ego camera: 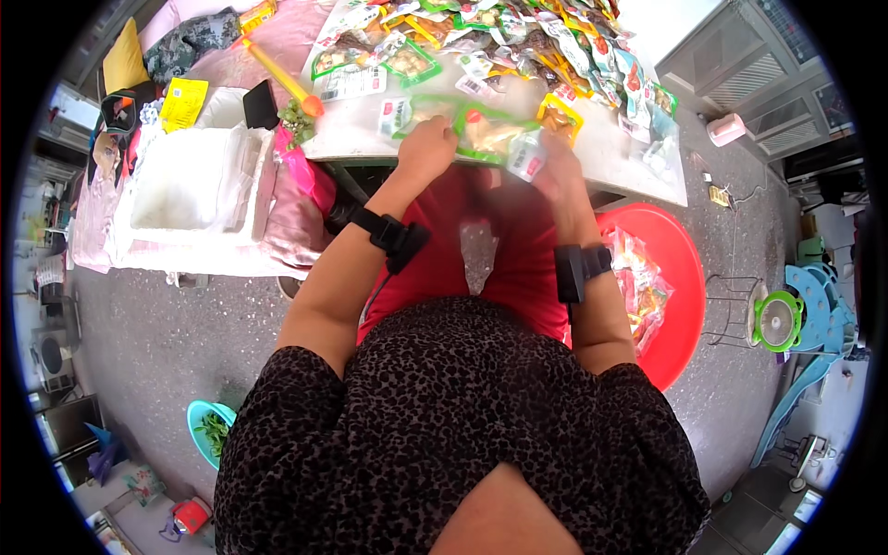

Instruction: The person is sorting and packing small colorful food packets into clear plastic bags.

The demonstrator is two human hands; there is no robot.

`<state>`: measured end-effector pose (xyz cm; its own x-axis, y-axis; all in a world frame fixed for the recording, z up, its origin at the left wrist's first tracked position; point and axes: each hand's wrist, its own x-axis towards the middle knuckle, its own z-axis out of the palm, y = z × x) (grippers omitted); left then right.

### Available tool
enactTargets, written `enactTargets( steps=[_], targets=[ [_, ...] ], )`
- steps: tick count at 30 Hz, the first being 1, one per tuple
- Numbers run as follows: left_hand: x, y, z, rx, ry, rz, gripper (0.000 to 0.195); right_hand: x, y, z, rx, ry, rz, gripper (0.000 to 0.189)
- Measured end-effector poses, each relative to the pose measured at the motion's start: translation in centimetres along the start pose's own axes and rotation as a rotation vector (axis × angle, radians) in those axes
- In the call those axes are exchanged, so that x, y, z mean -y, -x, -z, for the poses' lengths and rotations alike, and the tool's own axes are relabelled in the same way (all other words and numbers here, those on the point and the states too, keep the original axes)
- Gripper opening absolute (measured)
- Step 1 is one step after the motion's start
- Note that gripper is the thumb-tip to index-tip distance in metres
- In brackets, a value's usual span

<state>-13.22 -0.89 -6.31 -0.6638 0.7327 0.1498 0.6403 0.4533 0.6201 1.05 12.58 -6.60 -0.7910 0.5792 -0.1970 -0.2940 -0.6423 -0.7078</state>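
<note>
A green-edged clear food pouch point(489, 135) with pale food inside spans the space between my hands, over the table's near edge. My left hand point(428, 149) pinches its left end. The pouch's right end, with a white printed label, is in my right hand point(560, 170), which is blurred by motion. Just behind my left fingers lies another green-edged pouch point(433, 107), partly covered by the hand. An orange-edged pouch point(558, 119) rests on the table beyond my right hand.
Many food pouches point(499, 41) are heaped across the back of the white table point(333, 142). A red basin point(683, 298) holding packets stands at right below the table edge. To the left are a white foam box point(260, 187) and a yellow-orange stick point(281, 76).
</note>
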Motion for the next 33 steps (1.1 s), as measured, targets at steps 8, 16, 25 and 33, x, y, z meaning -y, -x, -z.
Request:
enactTargets(
  steps=[8,16,25,33],
  targets=[
    [0.1,-0.1,0.7,-0.140,0.039,-0.012,0.017,-0.4,-0.2,-0.3,-0.135,0.010,-0.047,0.020],
    [0.0,0.0,0.6,-0.097,0.134,0.076,0.020,-1.0,-0.4,0.9,-0.097,-0.032,-0.090,0.020],
    [-2.6,1.6,0.5,-0.070,-0.147,-0.160,0.014,-2.5,-1.5,-1.8,0.033,0.073,-0.057,0.017],
    [-2.3,2.8,0.0,-0.077,-0.167,-0.217,0.011,-2.8,-1.6,-3.5,0.259,0.757,0.133,0.014]
  ],
)
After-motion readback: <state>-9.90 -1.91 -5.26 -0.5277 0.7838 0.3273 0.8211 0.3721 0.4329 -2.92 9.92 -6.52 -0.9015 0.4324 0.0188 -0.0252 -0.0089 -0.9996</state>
